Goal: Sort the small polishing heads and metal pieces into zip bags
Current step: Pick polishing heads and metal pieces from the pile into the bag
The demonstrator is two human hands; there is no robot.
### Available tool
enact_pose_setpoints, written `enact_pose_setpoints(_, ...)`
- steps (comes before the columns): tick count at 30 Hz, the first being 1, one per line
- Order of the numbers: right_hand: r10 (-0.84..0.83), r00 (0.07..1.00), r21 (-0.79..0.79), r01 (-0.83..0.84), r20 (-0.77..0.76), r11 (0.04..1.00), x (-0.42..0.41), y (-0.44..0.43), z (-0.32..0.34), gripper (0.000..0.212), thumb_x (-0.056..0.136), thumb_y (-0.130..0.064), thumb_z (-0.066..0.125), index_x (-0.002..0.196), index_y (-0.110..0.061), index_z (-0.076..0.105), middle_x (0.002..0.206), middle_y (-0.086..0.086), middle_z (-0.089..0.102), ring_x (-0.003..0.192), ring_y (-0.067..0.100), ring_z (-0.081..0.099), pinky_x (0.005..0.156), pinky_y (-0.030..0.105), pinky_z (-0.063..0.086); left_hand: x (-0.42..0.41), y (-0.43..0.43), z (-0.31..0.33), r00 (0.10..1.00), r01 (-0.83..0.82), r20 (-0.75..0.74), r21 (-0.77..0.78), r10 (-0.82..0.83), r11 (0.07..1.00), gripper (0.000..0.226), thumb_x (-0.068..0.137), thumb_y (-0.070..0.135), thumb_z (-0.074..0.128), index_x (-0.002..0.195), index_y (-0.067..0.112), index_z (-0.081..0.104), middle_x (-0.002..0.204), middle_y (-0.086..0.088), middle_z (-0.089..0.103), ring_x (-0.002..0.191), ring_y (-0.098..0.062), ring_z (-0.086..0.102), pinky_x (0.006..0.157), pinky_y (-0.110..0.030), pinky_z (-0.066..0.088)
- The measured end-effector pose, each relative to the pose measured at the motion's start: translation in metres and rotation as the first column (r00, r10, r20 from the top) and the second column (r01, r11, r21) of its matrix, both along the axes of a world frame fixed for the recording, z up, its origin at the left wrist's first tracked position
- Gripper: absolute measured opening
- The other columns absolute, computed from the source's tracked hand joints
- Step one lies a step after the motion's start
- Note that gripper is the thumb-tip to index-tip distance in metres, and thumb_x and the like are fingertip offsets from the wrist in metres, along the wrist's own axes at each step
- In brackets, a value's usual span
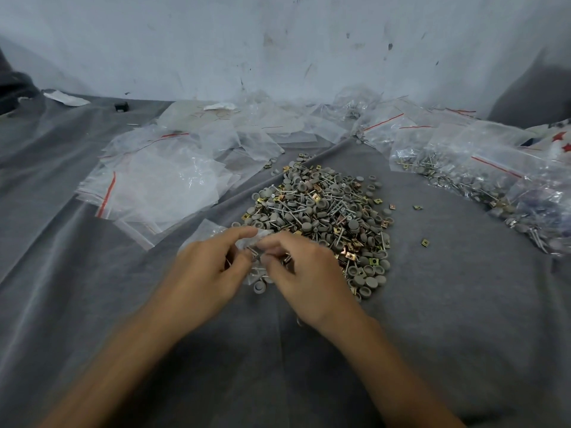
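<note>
Left grip (204, 273), right grip (306, 279) tight on zip bag (262, 234); grey cloth (432, 304), scuffed wall (278, 41)

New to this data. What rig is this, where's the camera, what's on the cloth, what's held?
No machine here: a person works with two bare hands, filmed by one wide-angle camera worn on the head, looking forward and down. The left hand and right hand pinch a small clear bag between them; blur hides finer detail. Beyond them, on the grey cloth, lies a pile of grey round heads, pins and brass-coloured square pieces. Empty zip bags lie left, filled bags right.
</note>
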State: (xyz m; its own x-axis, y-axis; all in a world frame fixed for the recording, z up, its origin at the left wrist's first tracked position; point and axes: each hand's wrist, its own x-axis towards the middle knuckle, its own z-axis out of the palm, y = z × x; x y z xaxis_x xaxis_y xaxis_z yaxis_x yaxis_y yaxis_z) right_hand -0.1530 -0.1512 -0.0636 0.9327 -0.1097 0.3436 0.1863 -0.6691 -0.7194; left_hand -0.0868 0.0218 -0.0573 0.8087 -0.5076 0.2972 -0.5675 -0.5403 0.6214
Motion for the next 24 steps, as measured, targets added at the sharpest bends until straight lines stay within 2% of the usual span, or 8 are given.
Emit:
enact_pose_setpoints(2, -0.081, 0.996, -0.020, 0.082, 0.049, 0.996, 0.002, -0.014, 0.003, 0.016, 0.096, -0.019, 0.064, 0.109, -0.025, 0.071, 0.104, -0.011, 0.067, 0.098, 0.006, 0.063, 0.086, 0.037, 0.054, 0.001, -0.001, 0.001, 1.000, -0.008, 0.002, 0.011, 0.008, 1.000, 0.034, 0.099, 0.034, 0.055, 0.132, 0.040, 0.061, 0.076, 0.022, 0.068, 0.071, -0.001, 0.066, 0.068, -0.025, 0.048)
enact_pose_setpoints(5, -0.175, 0.985, -0.242, 0.172, 0.007, 0.955, 0.004, -0.035, 0.003, 0.022, 0.098, -0.016, 0.060, 0.112, -0.028, 0.072, 0.115, -0.007, 0.057, 0.110, 0.015, 0.050, 0.090, 0.037, 0.050, 0.001, -0.002, 0.001, 0.999, -0.022, -0.024, 0.017, 0.022, 1.000, 0.035, 0.100, 0.031, 0.055, 0.134, 0.039, 0.061, 0.077, 0.022, 0.067, 0.073, 0.000, 0.064, 0.068, -0.021, 0.044)
enact_pose_setpoints(7, -0.190, 0.980, -0.383, 0.152, -0.063, 0.911, 0.004, -0.042, 0.000, 0.026, 0.098, -0.018, 0.059, 0.117, -0.029, 0.073, 0.123, -0.005, 0.052, 0.116, 0.018, 0.038, 0.098, 0.035, 0.043, 0.000, -0.001, 0.002, 0.999, -0.022, -0.034, 0.015, 0.023, 1.000, 0.036, 0.100, 0.031, 0.055, 0.134, 0.039, 0.061, 0.077, 0.021, 0.067, 0.073, -0.002, 0.064, 0.069, -0.023, 0.047)
enact_pose_setpoints(10, -0.194, 0.975, -0.503, 0.113, -0.111, 0.857, 0.004, -0.042, -0.002, 0.029, 0.097, -0.024, 0.057, 0.123, -0.030, 0.070, 0.134, -0.001, 0.049, 0.117, 0.023, 0.035, 0.103, 0.037, 0.036, 0.000, 0.000, 0.004, 0.999, -0.022, -0.038, 0.011, 0.023, 1.000, 0.036, 0.099, 0.032, 0.055, 0.133, 0.039, 0.061, 0.077, 0.021, 0.067, 0.072, -0.004, 0.065, 0.075, -0.032, 0.053)
enact_pose_setpoints(15, -0.189, 0.977, -0.534, 0.109, -0.097, 0.838, 0.004, -0.039, -0.003, 0.018, 0.099, -0.030, 0.058, 0.114, -0.029, 0.068, 0.130, -0.002, 0.051, 0.115, 0.024, 0.040, 0.099, 0.036, 0.036, 0.001, 0.002, 0.004, 0.999, -0.015, -0.030, 0.004, 0.015, 1.000, 0.036, 0.099, 0.033, 0.054, 0.134, 0.040, 0.060, 0.077, 0.019, 0.067, 0.071, -0.005, 0.064, 0.072, -0.034, 0.054)
enact_pose_setpoints(20, -0.187, 0.974, -0.532, 0.092, -0.128, 0.842, 0.004, -0.040, -0.005, 0.015, 0.103, -0.032, 0.054, 0.113, -0.027, 0.063, 0.126, -0.004, 0.050, 0.116, 0.021, 0.040, 0.101, 0.035, 0.036, 0.000, 0.002, 0.004, 1.000, -0.010, -0.029, 0.005, 0.010, 1.000, 0.037, 0.098, 0.035, 0.052, 0.135, 0.040, 0.060, 0.078, 0.021, 0.067, 0.072, -0.004, 0.065, 0.071, -0.031, 0.053)
enact_pose_setpoints(22, -0.179, 0.976, -0.461, 0.105, -0.121, 0.881, 0.002, -0.041, -0.004, 0.012, 0.103, -0.030, 0.054, 0.110, -0.026, 0.062, 0.123, -0.005, 0.050, 0.115, 0.019, 0.040, 0.099, 0.032, 0.036, 0.001, 0.002, 0.004, 1.000, -0.010, -0.027, 0.013, 0.010, 1.000, 0.037, 0.099, 0.035, 0.053, 0.135, 0.040, 0.059, 0.078, 0.022, 0.067, 0.071, -0.003, 0.064, 0.069, -0.029, 0.051)
enact_pose_setpoints(24, -0.159, 0.981, -0.337, 0.114, -0.110, 0.935, -0.001, -0.041, -0.001, 0.008, 0.103, -0.028, 0.054, 0.107, -0.027, 0.061, 0.115, -0.007, 0.050, 0.109, 0.015, 0.043, 0.088, 0.025, 0.038, 0.001, 0.002, 0.004, 1.000, -0.009, -0.028, 0.022, 0.010, 1.000, 0.037, 0.099, 0.035, 0.053, 0.135, 0.041, 0.059, 0.076, 0.020, 0.067, 0.071, -0.002, 0.063, 0.068, -0.027, 0.049)
